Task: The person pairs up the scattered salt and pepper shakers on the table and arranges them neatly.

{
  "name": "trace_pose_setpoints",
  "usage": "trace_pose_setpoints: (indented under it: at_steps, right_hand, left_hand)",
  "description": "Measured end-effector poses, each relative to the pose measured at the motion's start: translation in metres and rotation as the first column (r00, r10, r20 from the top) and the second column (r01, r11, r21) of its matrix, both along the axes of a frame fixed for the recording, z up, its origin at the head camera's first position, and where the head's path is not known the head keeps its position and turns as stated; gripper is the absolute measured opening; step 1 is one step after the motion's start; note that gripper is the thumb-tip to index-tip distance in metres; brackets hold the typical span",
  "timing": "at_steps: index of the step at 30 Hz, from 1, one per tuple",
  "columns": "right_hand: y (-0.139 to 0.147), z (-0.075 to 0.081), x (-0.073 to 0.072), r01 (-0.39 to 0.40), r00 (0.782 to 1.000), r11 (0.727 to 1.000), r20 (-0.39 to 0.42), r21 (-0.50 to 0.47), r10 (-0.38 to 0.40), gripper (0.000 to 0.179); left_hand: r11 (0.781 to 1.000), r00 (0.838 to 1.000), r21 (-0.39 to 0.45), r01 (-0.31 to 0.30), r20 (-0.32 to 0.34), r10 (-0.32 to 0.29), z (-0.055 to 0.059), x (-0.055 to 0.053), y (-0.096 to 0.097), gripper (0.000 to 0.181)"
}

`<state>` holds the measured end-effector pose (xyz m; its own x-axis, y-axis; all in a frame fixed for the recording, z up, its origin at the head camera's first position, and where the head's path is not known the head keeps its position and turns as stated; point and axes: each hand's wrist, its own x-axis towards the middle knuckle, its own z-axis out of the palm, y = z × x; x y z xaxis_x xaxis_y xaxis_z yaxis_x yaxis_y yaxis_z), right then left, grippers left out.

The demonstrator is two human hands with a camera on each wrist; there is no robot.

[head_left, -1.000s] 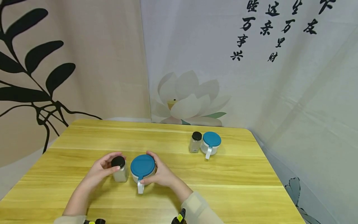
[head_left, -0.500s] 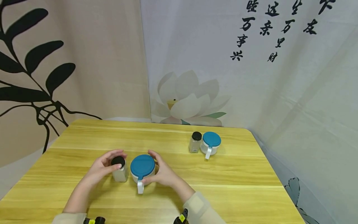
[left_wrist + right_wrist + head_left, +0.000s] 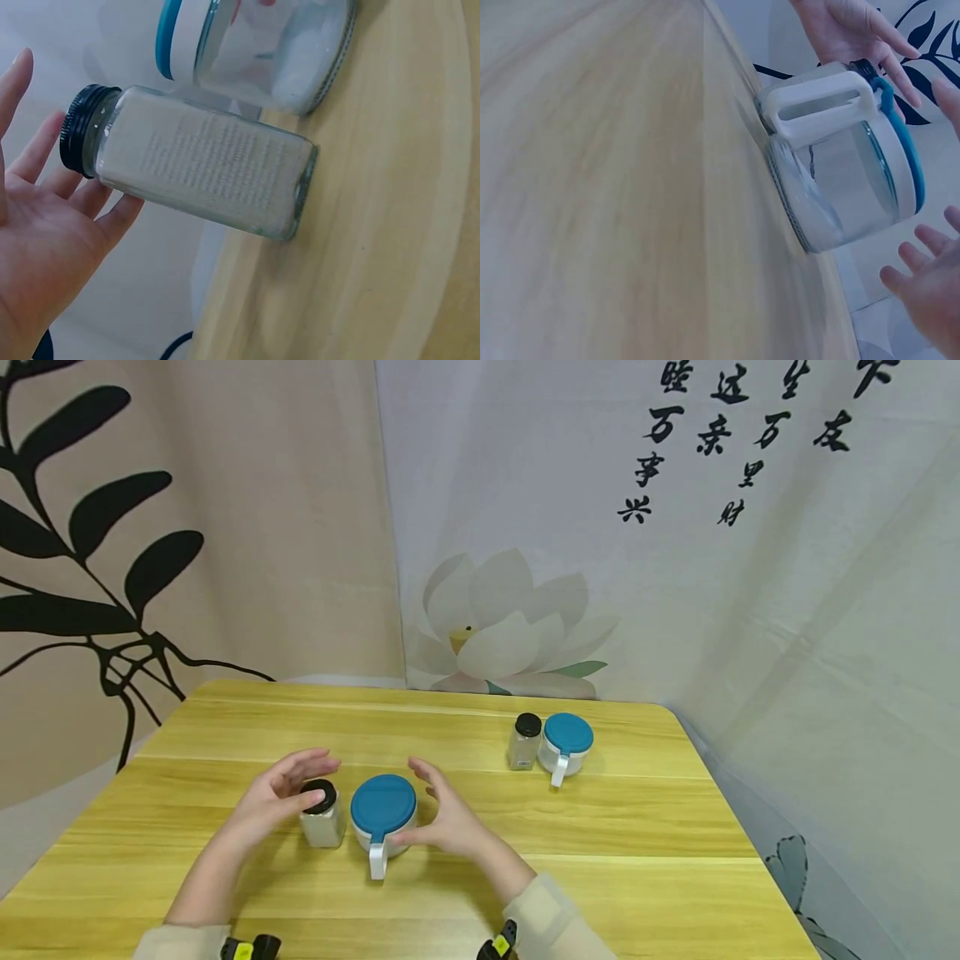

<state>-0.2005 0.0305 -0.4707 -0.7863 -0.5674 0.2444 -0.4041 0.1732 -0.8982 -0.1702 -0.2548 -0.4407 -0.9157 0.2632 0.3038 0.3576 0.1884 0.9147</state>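
A square glass bottle [image 3: 323, 832] with a black lid stands upright on the table, full of something pale; its side shows faint text in the left wrist view. Close around its lid, my left hand [image 3: 270, 797] has its fingers spread, thumb in front and fingers behind. Just right of the bottle stands a round glass jar [image 3: 847, 187] with a blue lid [image 3: 383, 804] and a white handle [image 3: 377, 862] facing me. My right hand [image 3: 456, 822] is at the jar's right side, fingers spread and apart from it; whether the thumb touches cannot be told.
Farther back on the right of the wooden table [image 3: 600, 877] stand a second black-lidded bottle [image 3: 523, 749] and a second blue-lidded jar [image 3: 564, 760], side by side. Behind the table's far edge hangs a printed cloth [image 3: 510, 485].
My right hand has drawn away from the jar to the right, its fingers loosening. My left fingers have lifted and spread from the bottle. Bottle and jar stay in place.
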Motion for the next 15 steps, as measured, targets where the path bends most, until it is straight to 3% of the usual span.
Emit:
trace_pose_setpoints:
  at_steps: [3, 10, 15]
  right_hand:
    - [0.002, 0.005, 0.002, 0.009, 1.000, 1.000, 0.010, 0.003, -0.009, 0.099]
    - [0.012, 0.041, 0.019, 0.015, 1.000, 1.000, 0.021, -0.011, -0.015, 0.095]
    - [0.018, 0.048, 0.022, 0.029, 0.998, 1.000, 0.047, -0.005, -0.028, 0.094]
  left_hand:
    - [1.000, 1.000, -0.002, -0.002, -0.008, 0.002, 0.003, 0.000, 0.001, 0.051]
    - [1.000, 1.000, 0.017, 0.009, 0.002, -0.009, 0.008, 0.000, 0.005, 0.052]
    - [0.999, 1.000, 0.032, 0.011, -0.008, -0.011, 0.014, 0.001, 0.010, 0.053]
